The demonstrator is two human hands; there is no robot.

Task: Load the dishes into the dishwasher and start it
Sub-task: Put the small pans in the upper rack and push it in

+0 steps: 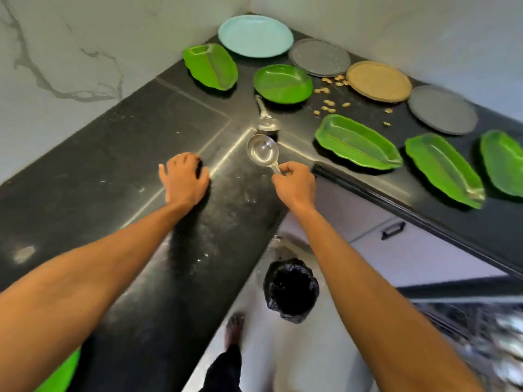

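Black-lined bin [291, 290], scattered crumbs [328, 102] on black countertop [85, 171], cabinet handle [393, 230]

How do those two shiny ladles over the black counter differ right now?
The near ladle is pinched at its handle by the right hand, while the far ladle lies untouched on the counter. The near ladle's handle points toward the person. The far ladle's handle points away, toward the round green plate. Both are shiny steel, and their bowls almost meet.
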